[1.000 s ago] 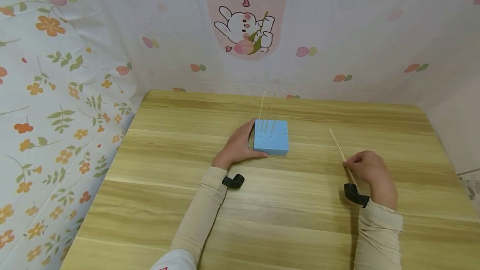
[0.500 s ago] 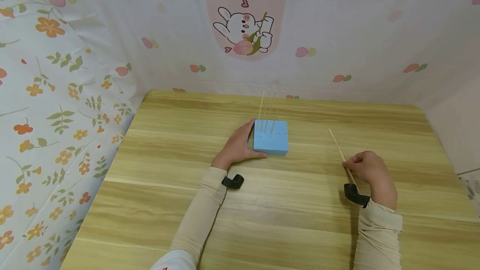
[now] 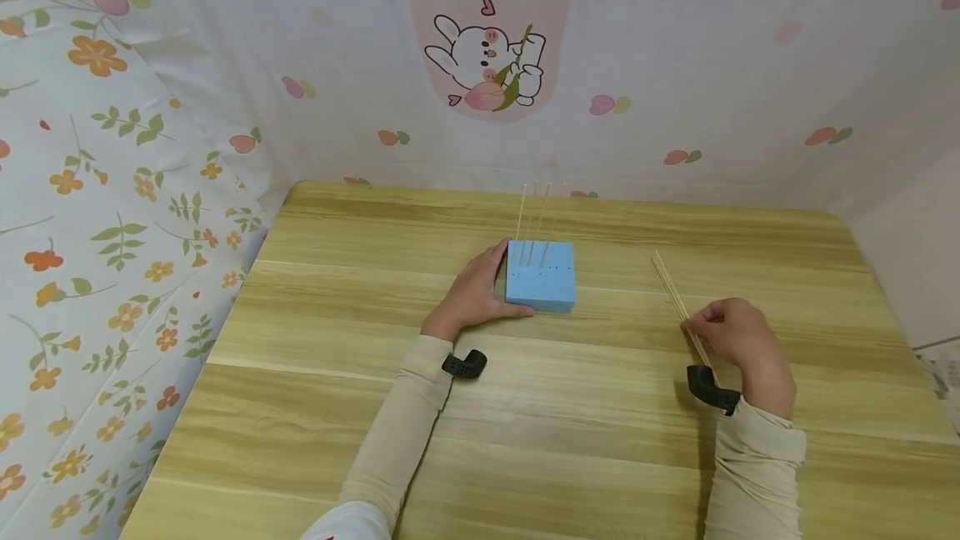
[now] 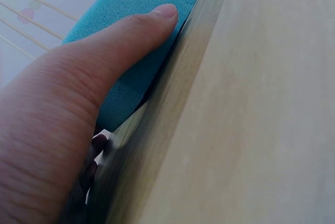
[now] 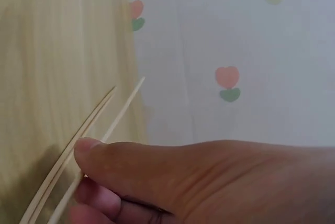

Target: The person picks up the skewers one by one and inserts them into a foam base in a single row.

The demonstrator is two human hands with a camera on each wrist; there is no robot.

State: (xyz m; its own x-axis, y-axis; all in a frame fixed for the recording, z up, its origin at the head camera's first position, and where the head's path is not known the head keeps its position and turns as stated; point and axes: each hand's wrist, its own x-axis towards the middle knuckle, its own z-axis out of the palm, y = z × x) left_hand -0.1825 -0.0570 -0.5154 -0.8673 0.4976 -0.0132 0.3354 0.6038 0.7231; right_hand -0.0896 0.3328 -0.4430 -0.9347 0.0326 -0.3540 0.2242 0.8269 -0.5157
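A blue foam block (image 3: 540,283) stands on the wooden table, with several thin wooden skewers (image 3: 545,227) upright in its top and small holes beside them. My left hand (image 3: 472,294) grips the block from its left, the thumb (image 4: 141,33) laid along the near side. The other left fingers are mostly hidden. Off to the right, my right hand (image 3: 738,344) pinches one loose skewer (image 5: 123,110) between thumb and fingers. Beside it, more loose skewers (image 5: 49,179) lie on the table, apart from the pinched one at the tip.
The wooden table (image 3: 570,415) ends at a white patterned cloth (image 3: 337,48) hanging behind it and at the left. A black wrist camera (image 3: 467,364) sits on the left wrist, and another wrist camera (image 3: 711,392) on the right.
The tip of the skewer in my right hand has shifted slightly away from me and parted from the skewers beside it. My left hand and the block stay in place.
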